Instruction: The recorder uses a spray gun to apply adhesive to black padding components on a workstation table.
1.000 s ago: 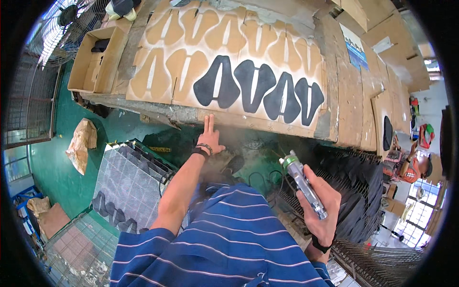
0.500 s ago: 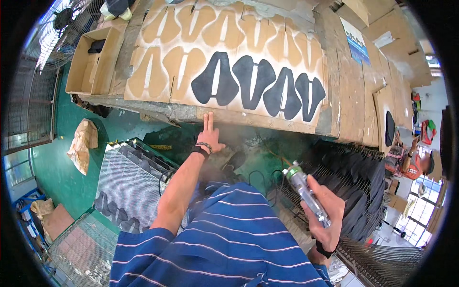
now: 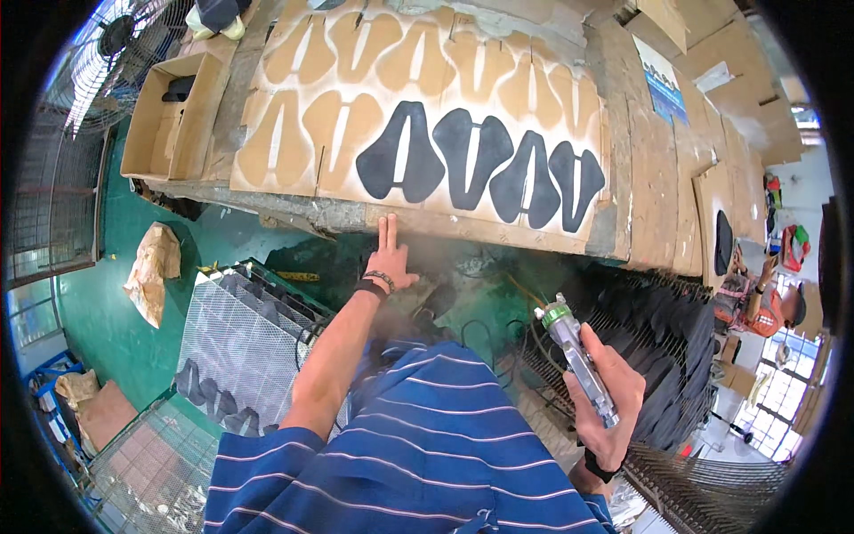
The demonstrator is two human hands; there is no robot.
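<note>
Lowered and drawn back from the tabletop (image 3: 649, 178), right hand (image 3: 609, 396) wraps the spray gun (image 3: 578, 356). Left hand (image 3: 390, 258), fingers extended together, touches the front edge below black pads (image 3: 480, 165).

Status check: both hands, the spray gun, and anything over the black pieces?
Left hand fingertips on the workbench edge. Right hand gripping the spray gun, held low, off the bench. Four black pieces on cardboard, nothing over them.
</note>
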